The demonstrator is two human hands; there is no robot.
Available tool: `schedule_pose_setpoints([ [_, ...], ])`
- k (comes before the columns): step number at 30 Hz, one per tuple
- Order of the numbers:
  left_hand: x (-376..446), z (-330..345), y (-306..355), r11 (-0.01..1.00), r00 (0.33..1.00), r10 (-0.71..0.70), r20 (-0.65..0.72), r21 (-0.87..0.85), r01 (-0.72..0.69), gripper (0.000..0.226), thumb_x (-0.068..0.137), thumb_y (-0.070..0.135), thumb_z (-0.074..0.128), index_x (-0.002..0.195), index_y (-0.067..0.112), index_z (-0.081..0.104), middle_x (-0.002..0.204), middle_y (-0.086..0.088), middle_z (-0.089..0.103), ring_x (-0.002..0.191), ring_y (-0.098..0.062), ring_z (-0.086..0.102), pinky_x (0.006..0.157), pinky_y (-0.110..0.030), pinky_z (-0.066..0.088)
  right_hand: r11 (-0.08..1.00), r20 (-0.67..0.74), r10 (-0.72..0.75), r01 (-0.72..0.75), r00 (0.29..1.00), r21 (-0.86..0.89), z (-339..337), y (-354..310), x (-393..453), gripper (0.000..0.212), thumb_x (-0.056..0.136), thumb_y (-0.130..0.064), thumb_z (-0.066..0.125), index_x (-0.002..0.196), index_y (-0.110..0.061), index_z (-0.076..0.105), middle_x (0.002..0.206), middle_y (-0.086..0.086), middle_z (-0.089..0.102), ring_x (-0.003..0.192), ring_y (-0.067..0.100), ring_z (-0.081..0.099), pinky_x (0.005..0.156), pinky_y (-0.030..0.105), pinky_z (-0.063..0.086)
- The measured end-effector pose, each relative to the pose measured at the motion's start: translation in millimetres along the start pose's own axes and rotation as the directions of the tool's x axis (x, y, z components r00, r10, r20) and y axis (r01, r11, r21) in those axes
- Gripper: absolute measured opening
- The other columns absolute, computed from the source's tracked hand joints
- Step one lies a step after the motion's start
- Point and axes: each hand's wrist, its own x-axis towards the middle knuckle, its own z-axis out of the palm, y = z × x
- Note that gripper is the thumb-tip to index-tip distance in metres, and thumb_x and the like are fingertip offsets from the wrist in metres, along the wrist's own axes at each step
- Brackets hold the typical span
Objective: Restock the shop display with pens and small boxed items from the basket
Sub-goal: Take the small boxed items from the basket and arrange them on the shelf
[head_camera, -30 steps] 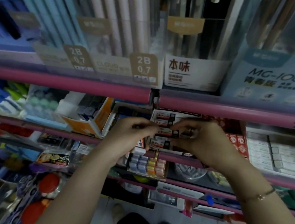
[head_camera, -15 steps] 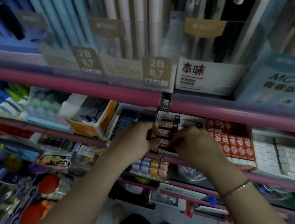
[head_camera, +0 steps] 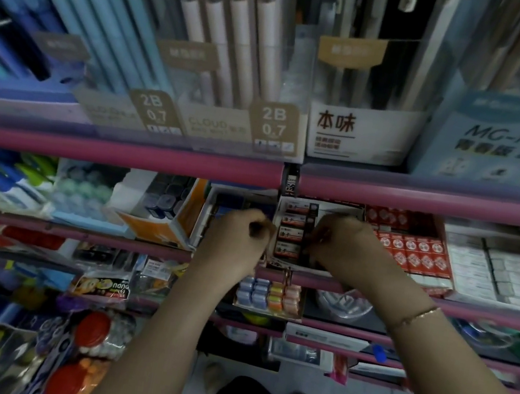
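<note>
Head view: both hands have dropped into the tray [head_camera: 320, 207] on the middle shelf; left hand [head_camera: 238, 238] curled at its edge, right hand [head_camera: 340, 244] pinching a small box [head_camera: 306, 251] into the row, nearly seated.

The right hand [head_camera: 343, 245] covers the right part of the display tray [head_camera: 285, 266], hiding what its fingers hold. Print on the small boxes [head_camera: 292, 233] is too small to read.

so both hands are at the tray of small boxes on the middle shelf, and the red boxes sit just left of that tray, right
Not quite. The head view shows the left hand and right hand at the tray of small boxes on the middle shelf, but the red boxes sit just to its right, not left.
</note>
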Motion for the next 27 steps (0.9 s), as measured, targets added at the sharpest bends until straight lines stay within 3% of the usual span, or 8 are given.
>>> schedule_pose_setpoints([
  [3, -9.4, -4.8, 11.2, 0.871, 0.968, -0.239, -0.082, -0.459, 0.176, 0.026, 0.091, 0.042, 0.058, 0.074, 0.026, 0.07, 0.056, 0.013, 0.06, 0.045, 0.003, 0.053, 0.038, -0.012, 0.038, 0.985, 0.016, 0.004, -0.007, 1.0, 0.173, -17.0, -0.3, -8.2, 0.01, 0.084, -0.027, 0.066, 0.079, -0.019, 0.069, 0.083, 0.001, 0.07, 0.066, 0.008, 0.06, 0.052, 0.01, 0.043],
  [6, -15.4, -9.4, 32.9, 0.507, 0.886, -0.437, 0.152, -0.772, 0.383, 0.029, 0.087, 0.049, 0.06, 0.079, 0.025, 0.073, 0.058, 0.009, 0.065, 0.047, -0.002, 0.06, 0.038, -0.015, 0.042, 0.832, 0.23, -0.094, -0.05, 0.969, 0.552, -26.1, -12.4, -28.4, 0.023, 0.08, -0.039, 0.07, 0.08, -0.015, 0.07, 0.075, 0.004, 0.073, 0.049, 0.01, 0.053, 0.041, 0.017, 0.04],
  [8, -17.1, -4.1, 43.5, 0.42, 0.891, -0.403, 0.208, -0.823, 0.382, 0.029, 0.089, 0.046, 0.059, 0.079, 0.023, 0.074, 0.066, 0.004, 0.069, 0.054, -0.007, 0.066, 0.044, -0.02, 0.048, 0.744, 0.276, -0.125, -0.094, 0.953, 0.661, -23.2, -21.1, -37.5, 0.032, 0.079, -0.041, 0.071, 0.087, -0.01, 0.067, 0.077, 0.005, 0.073, 0.044, 0.009, 0.052, 0.039, 0.016, 0.037],
  [11, -20.1, 10.9, 51.8, 0.562, 0.939, -0.34, 0.047, -0.791, 0.243, 0.028, 0.092, 0.043, 0.055, 0.074, 0.034, 0.073, 0.074, 0.007, 0.07, 0.066, -0.011, 0.067, 0.06, -0.038, 0.057, 0.627, 0.25, -0.06, -0.159, 0.966, 0.763, -13.4, -27.7, -42.2, 0.027, 0.08, -0.028, 0.072, 0.09, -0.005, 0.061, 0.073, 0.006, 0.071, 0.044, 0.005, 0.055, 0.04, 0.016, 0.038],
  [16, -21.0, 12.0, 46.8, 0.799, 0.969, -0.067, -0.236, -0.594, -0.089, 0.035, 0.1, 0.033, 0.043, 0.079, 0.037, 0.071, 0.087, 0.023, 0.07, 0.078, 0.0, 0.062, 0.073, -0.022, 0.051, 0.518, 0.247, 0.0, -0.211, 0.969, 0.829, -18.0, -14.6, -43.1, 0.015, 0.077, -0.01, 0.072, 0.09, -0.01, 0.066, 0.073, 0.008, 0.072, 0.048, 0.014, 0.052, 0.039, 0.022, 0.038],
  [19, -18.7, 0.3, 38.8, 0.77, 0.973, -0.205, -0.103, -0.631, 0.096, 0.031, 0.097, 0.045, 0.045, 0.093, 0.031, 0.072, 0.091, 0.018, 0.072, 0.069, -0.009, 0.064, 0.064, -0.045, 0.046, 0.49, 0.204, 0.039, -0.197, 0.978, 0.849, -28.1, -2.4, -39.5, 0.011, 0.078, -0.009, 0.072, 0.087, -0.013, 0.07, 0.071, 0.006, 0.071, 0.048, 0.012, 0.054, 0.046, 0.023, 0.043],
  [24, -20.9, -4.0, 32.3, 0.73, 0.959, -0.133, 0.248, -0.63, 0.265, 0.016, 0.086, 0.042, 0.066, 0.086, 0.028, 0.073, 0.08, 0.005, 0.075, 0.068, -0.005, 0.067, 0.041, -0.014, 0.032, 0.592, 0.116, 0.067, -0.134, 0.991, 0.795, -36.1, 9.4, -36.4, 0.007, 0.078, -0.011, 0.074, 0.085, -0.01, 0.072, 0.068, 0.0, 0.071, 0.047, 0.011, 0.054, 0.046, 0.021, 0.046],
  [27, -18.3, 0.5, 33.7, 0.764, 0.946, -0.188, 0.265, -0.565, 0.31, 0.014, 0.09, 0.032, 0.064, 0.084, 0.022, 0.071, 0.063, 0.009, 0.07, 0.056, 0.003, 0.061, 0.043, -0.013, 0.033, 0.863, 0.027, 0.005, -0.018, 1.0, 0.505, -34.9, 11.8, -32.4, 0.02, 0.077, -0.018, 0.076, 0.095, -0.024, 0.07, 0.076, -0.01, 0.07, 0.056, 0.001, 0.06, 0.053, 0.01, 0.046],
])
